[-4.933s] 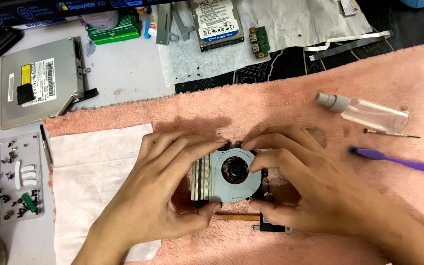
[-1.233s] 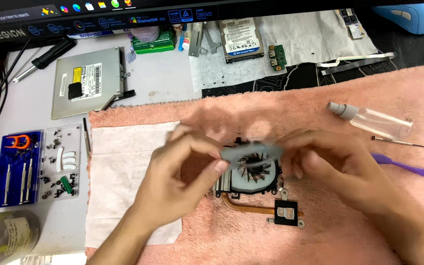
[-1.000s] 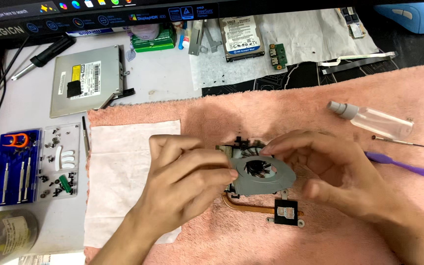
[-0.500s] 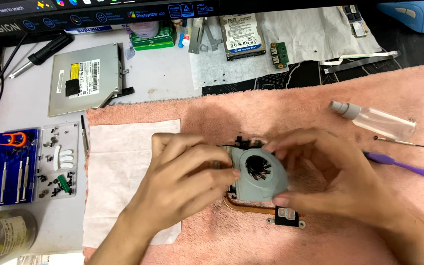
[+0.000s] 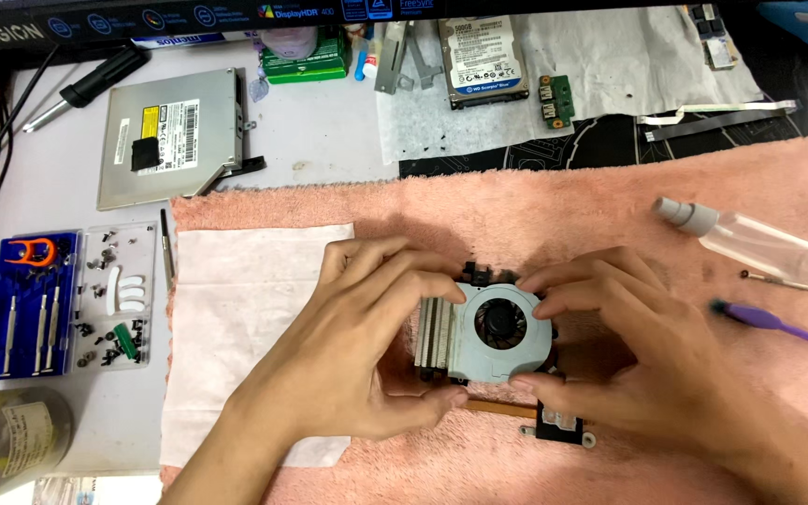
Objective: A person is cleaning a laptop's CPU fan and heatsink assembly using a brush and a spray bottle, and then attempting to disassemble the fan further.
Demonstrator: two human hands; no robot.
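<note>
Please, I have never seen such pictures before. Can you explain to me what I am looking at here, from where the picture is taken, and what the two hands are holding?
The picture comes from a camera worn on a person's head, looking down at their own bare hands. The left hand and right hand grip a laptop cooling fan from both sides; it has metal fins and a copper pipe. It rests on a pink towel, beside a white cloth. To the right lie a clear spray bottle and a purple brush. To the left is a blue screwdriver set and a tray of small screws. Farther back lie an optical drive and a hard drive.
</note>
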